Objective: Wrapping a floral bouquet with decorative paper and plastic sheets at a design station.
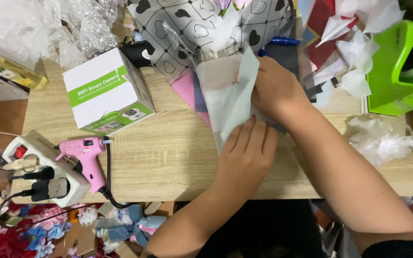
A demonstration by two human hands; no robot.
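A wooden tabletop (168, 157) fills my view, crowded at its edges with crumpled white paper (381, 138) and a green holder (397, 67). My left hand (247, 155) lies flat, fingers together, pressing the lower edge of a pale blue sheet (239, 95). My right hand (276, 88) is curled onto the sheet's upper right side, fingers tucked under; I cannot tell how tightly it grips. The sheet lies over the white wrap (216, 91) of a bouquet (201, 24) at the tabletop's far middle. A pink glue gun (84, 155) rests well to the left, beside a white box (107, 91) and a power strip (44, 167).
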